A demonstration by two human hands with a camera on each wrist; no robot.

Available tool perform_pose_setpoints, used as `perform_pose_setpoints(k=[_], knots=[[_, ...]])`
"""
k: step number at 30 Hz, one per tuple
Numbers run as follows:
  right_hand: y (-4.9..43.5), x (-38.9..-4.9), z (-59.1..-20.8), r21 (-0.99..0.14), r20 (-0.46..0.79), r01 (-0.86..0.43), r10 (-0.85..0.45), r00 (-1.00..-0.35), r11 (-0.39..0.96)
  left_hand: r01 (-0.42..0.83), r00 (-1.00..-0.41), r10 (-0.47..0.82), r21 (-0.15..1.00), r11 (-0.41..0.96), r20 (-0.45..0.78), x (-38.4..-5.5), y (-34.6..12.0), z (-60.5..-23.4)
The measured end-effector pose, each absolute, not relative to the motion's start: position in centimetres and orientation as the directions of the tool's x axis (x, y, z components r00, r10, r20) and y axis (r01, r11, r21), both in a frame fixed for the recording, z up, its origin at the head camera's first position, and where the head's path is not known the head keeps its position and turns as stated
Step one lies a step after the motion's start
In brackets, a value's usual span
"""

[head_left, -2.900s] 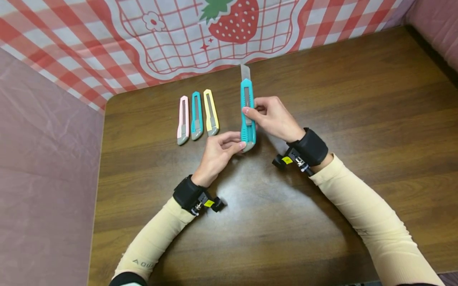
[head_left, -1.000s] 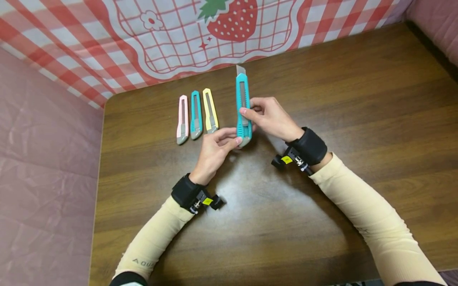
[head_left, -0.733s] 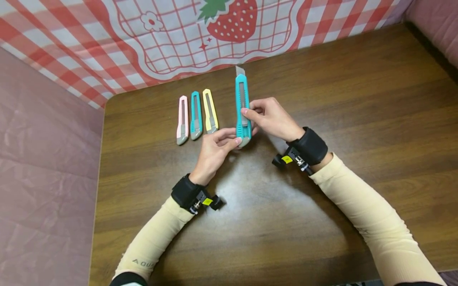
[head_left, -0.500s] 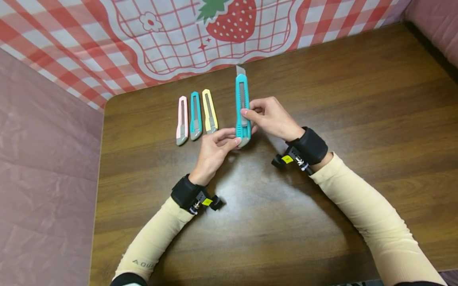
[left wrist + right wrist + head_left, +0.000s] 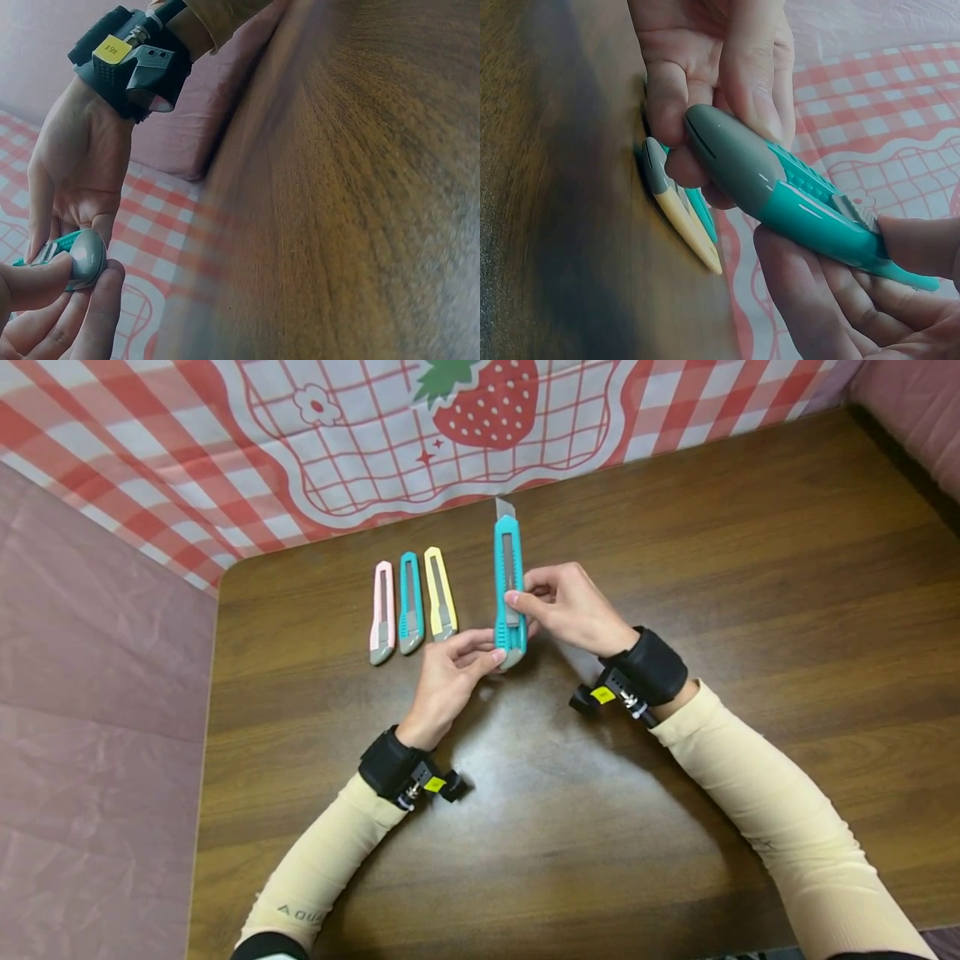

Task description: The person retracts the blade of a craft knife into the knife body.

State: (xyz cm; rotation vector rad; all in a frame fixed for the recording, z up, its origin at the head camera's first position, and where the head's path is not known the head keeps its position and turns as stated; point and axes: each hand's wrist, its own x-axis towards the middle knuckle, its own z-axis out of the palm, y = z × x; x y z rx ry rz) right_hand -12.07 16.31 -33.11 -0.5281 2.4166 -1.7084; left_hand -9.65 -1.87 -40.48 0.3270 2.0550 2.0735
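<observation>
In the head view a teal box cutter (image 5: pixel 509 547) is held up off the table, its blade (image 5: pixel 505 508) sticking out at the top. My left hand (image 5: pixel 450 677) pinches its grey end cap between thumb and fingers. Higher on the body, my right hand (image 5: pixel 573 610) grips it, the thumb lying over the slot. That thumb (image 5: pixel 919 244) sits at the ribbed slider (image 5: pixel 855 212) in the right wrist view. From the left wrist, the rounded grey cap (image 5: pixel 90 259) shows between the fingers of both hands.
Left of the hands lie a pink box cutter (image 5: pixel 383 610), a smaller teal one (image 5: pixel 411 602) and a yellow one (image 5: pixel 440 589), side by side on the wooden table (image 5: pixel 585 835). A checked cloth with a strawberry (image 5: pixel 491 406) hangs along the back edge.
Since the oldest frame, the held box cutter has shifted slightly left and less of its blade shows. Over the last second both hands have stayed nearly still.
</observation>
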Motion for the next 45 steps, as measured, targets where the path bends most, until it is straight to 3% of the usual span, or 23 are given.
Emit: perform_pose_setpoints(k=[9, 26, 34, 45], knots=[[16.3, -12.0, -33.2, -0.943, 0.087, -0.197, -0.371, -0.925, 0.269, 0.011, -0.956, 0.293, 1.000, 0.029, 0.002, -9.0, -1.8, -37.9], [16.0, -12.2, -33.5, -0.963, 0.028, -0.119, -0.347, -0.938, 0.243, 0.049, -0.962, 0.268, 0.999, 0.002, 0.047, -10.0, -2.2, -40.2], [16.7, -13.6, -36.7, -0.982, 0.033, -0.101, -0.384, -0.923, 0.159, 0.047, -0.965, 0.257, 0.999, -0.008, 0.047, -10.0, -2.2, -40.1], [16.8, -13.3, -35.0, -0.972, 0.050, -0.134, -0.391, -0.919, 0.191, 0.047, -0.964, 0.260, 0.999, -0.015, 0.049, -9.9, -2.0, -39.7]])
